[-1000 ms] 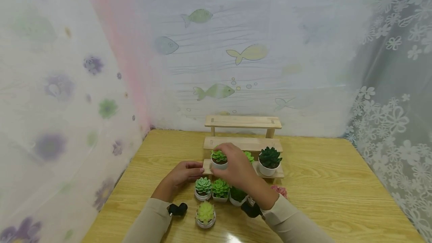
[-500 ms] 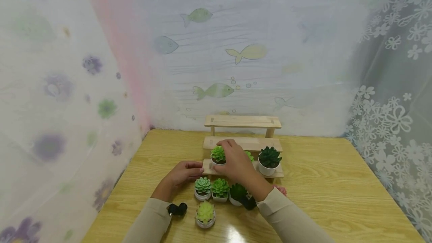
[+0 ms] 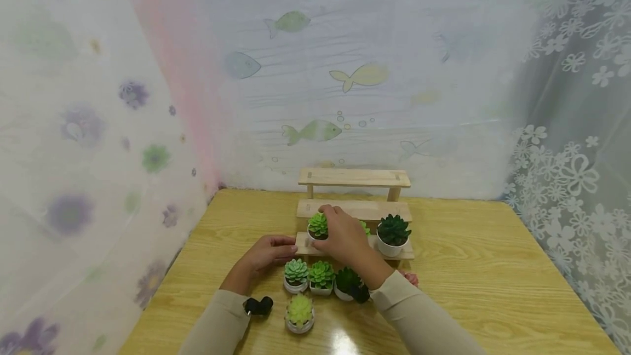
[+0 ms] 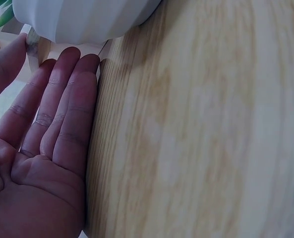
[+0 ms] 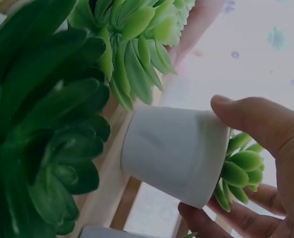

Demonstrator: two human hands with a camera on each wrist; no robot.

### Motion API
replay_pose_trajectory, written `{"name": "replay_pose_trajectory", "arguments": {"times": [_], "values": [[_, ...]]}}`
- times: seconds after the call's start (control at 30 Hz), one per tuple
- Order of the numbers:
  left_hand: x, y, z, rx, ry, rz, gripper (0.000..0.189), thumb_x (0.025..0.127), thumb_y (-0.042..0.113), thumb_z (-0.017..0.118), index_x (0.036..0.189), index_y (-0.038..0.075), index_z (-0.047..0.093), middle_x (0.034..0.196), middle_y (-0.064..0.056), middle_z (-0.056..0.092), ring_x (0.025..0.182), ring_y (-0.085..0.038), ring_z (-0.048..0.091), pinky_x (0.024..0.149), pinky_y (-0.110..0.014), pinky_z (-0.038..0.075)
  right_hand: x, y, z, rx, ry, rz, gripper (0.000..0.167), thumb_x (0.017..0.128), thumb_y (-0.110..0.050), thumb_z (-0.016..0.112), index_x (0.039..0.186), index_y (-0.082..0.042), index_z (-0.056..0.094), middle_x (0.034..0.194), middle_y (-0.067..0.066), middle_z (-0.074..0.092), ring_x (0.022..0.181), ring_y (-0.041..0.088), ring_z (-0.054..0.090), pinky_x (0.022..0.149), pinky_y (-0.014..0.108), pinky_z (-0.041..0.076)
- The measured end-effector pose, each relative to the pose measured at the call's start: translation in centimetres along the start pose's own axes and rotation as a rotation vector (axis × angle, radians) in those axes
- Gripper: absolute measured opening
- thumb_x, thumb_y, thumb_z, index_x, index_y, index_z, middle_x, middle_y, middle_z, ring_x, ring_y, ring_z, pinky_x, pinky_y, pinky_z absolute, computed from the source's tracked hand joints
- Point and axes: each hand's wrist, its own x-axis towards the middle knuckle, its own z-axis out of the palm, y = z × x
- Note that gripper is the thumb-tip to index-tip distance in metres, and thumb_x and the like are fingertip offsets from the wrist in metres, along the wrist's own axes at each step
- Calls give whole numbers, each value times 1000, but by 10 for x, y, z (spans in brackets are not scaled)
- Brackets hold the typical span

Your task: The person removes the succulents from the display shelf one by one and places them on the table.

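My right hand (image 3: 346,239) grips the rim of a small white pot (image 5: 171,153) with a bright green succulent (image 3: 317,225), thumb on one side and fingers on the other. The pot stands upright at the left end of the lowest step of a wooden plant stand (image 3: 353,211). At that step's left end my left hand (image 3: 266,253) rests with its fingers extended, thumb and fingertips right at the wood. A dark green succulent (image 3: 393,232) in a white pot sits on the step's right end. Between them another light green succulent (image 3: 365,228) is mostly hidden by my right hand.
In front of the stand are a pale green succulent (image 3: 296,272), a green one (image 3: 321,275) and a darker one (image 3: 347,281) in a row. A yellow-green succulent (image 3: 299,311) stands nearer me. Pink petals (image 3: 410,278) show behind my right forearm.
My right hand has shifted slightly, its forearm drawn a little left, still at the held succulent's pot on the lowest step. The left hand has stayed in place.
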Motion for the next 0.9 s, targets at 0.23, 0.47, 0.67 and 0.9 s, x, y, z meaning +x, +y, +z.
{"name": "replay_pose_trajectory", "arguments": {"times": [0.23,0.47,0.67,0.9], "values": [[0,-1,-1,-4,-6,-3,53,100,29,72,140,-4,60,132,-16,68,118,-25,70,102,-41,57,3,-1,4,-10,12,26,75,83,-46,86,145,-17,54,131,8,67,91,30,69,87,53,55],[-1,0,-2,5,-15,7,52,101,26,70,140,-7,59,130,-17,68,117,-26,70,101,-44,57,-1,-2,1,23,54,10,74,82,-42,88,144,-18,55,130,8,68,94,33,69,91,54,55],[-2,0,-1,3,-13,7,49,102,24,69,139,-7,59,127,-16,70,116,-25,70,101,-44,57,-7,-2,-5,59,86,-22,73,82,-39,88,144,-18,55,131,8,67,97,32,69,88,54,55],[-2,0,-1,-8,-7,14,49,102,24,69,138,-7,60,126,-15,71,114,-24,71,101,-43,57,-20,-5,-15,109,105,-73,75,83,-38,88,145,-15,53,133,7,65,105,29,69,84,49,59]]}}
